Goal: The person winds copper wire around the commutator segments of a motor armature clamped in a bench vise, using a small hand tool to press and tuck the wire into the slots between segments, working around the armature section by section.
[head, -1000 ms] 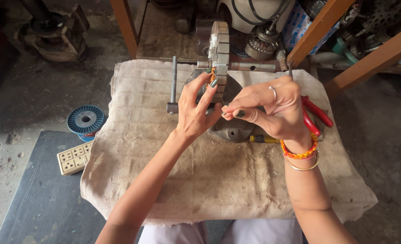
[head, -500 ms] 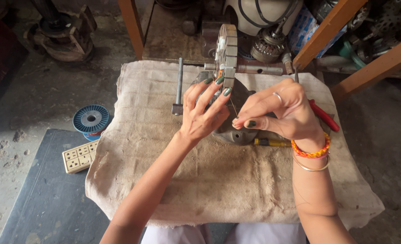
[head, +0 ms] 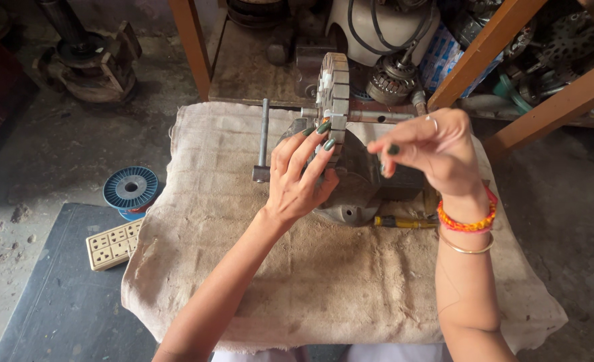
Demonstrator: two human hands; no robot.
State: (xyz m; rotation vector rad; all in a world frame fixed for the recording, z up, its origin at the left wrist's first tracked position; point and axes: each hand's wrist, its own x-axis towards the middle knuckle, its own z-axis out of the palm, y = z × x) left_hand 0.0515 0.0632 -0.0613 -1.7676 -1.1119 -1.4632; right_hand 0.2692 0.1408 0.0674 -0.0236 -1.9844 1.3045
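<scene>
a coarse burlap cloth (head: 323,281) covers the low work surface. off its left edge, a blue wire spool (head: 130,190) stands on the concrete floor beside a cream multi-socket power strip (head: 112,245), which lies on a dark mat (head: 62,295). a yellow-handled screwdriver (head: 404,222) lies on the cloth. behind, wooden shelf legs (head: 189,47) frame a clutter of old motor parts (head: 390,84), and a heavy rusted machine part (head: 86,57) sits at upper left.

A single head-worn camera looks steeply down from close above the cloth-covered worktop (head: 323,281), facing toward 12 o'clock, where wooden shelving (head: 491,47) crosses the frame; the floor (head: 35,174) shows at 9 o'clock.
</scene>
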